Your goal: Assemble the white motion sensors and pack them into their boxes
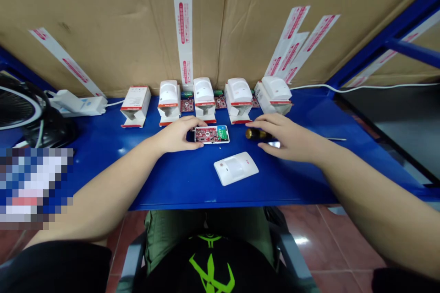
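Observation:
My left hand grips the left end of a white motion-sensor base between thumb and fingers. In the base sits a red circuit board with a green-and-blue battery on its right. My right hand is curved over a screwdriver, its amber handle between fingers and thumb. The screwdriver lies level, and its metal shaft shows beyond the hand to the right. Part of the handle is hidden under the palm. Nearer the table edge lies the white sensor cover, outer face up, touched by neither hand.
Several small white-and-red boxes stand along the back, most with a white sensor on top. Red boards lie between them. At left are a black fan and a white power strip. A blue frame borders the right.

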### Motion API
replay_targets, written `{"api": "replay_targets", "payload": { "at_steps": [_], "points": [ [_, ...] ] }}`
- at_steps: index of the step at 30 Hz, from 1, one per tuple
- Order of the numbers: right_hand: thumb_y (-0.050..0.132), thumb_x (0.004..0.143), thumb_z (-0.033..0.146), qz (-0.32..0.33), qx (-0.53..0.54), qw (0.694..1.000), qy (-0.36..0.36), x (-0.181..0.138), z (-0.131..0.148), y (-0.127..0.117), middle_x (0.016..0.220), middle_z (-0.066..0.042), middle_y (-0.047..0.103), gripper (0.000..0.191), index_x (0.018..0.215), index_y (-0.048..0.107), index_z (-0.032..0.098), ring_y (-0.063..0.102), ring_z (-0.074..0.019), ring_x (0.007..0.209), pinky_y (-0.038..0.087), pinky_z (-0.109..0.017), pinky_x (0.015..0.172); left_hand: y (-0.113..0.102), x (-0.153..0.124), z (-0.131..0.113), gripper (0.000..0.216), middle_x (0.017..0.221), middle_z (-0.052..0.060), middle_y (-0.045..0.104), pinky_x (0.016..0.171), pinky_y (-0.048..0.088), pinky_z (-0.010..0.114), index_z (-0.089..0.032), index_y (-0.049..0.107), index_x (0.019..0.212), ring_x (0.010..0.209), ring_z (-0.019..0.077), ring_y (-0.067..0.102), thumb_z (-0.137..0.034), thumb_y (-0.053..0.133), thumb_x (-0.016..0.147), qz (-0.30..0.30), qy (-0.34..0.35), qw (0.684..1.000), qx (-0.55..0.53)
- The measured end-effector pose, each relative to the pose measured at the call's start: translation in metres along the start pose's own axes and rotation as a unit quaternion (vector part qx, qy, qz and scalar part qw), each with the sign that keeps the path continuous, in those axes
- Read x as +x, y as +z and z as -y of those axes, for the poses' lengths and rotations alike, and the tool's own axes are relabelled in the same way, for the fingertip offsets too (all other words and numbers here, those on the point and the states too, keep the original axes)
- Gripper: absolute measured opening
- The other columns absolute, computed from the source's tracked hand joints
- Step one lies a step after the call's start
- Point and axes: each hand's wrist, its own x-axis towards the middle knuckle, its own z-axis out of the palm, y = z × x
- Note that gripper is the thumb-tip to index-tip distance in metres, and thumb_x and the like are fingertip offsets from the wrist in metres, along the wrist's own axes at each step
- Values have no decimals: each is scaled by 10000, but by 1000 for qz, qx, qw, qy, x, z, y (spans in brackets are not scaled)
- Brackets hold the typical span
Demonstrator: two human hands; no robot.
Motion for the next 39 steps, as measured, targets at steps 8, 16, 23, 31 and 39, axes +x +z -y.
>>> {"api": "replay_targets", "payload": {
  "at_steps": [8, 16, 23, 31, 39],
  "points": [
    [856, 853, 364, 87, -8, 994, -58, 4, 50, 11, 1146, -96, 830, 370, 1194, 776, 245, 728, -336, 1101, 528, -514, 991, -1, -3, 5, 568, 1306, 145, 763, 1077, 606, 496, -179, 671, 1363, 1172, 311, 743, -401, 856, 874, -6, -3, 1000, -3],
    [752, 907, 321, -84, 33, 996, -24, 35, 34, 8, 1222, -112, 810, 415, 1313, 760, 234, 769, -301, 1108, 611, -434, 972, 0, -8, 16, 917, 1279, 145, 741, 1008, 623, 484, -169, 512, 1559, 1118, 302, 739, -429, 915, 778, -5, -18, 998, -62],
    [743, 917, 375, -88, 38, 995, -23, 76, 36, 43, 1222, -146, 796, 462, 1333, 781, 178, 775, -323, 1104, 640, -489, 1007, -2, -7, 12, 912, 1220, 148, 753, 979, 622, 480, -133, 488, 1567, 1085, 308, 755, -430, 872, 795, 4, -33, 997, -66],
    [769, 917, 379, -80, 59, 995, 15, 79, 38, 57, 1226, -126, 814, 408, 1289, 765, 213, 782, -329, 1098, 633, -493, 974, -4, -5, 7, 738, 1262, 151, 764, 1005, 611, 474, -153, 592, 1462, 1115, 309, 749, -362, 858, 807, -1, -18, 999, -33],
    [732, 962, 377, -59, 2, 998, 3, 73, 39, 52, 1266, -148, 814, 391, 1315, 764, 213, 771, -347, 1137, 590, -486, 973, -4, -3, 4, 487, 1228, 113, 768, 1007, 608, 467, -196, 691, 1250, 1100, 296, 736, -327, 851, 809, -3, -2, 1000, -4]
  ]
}}
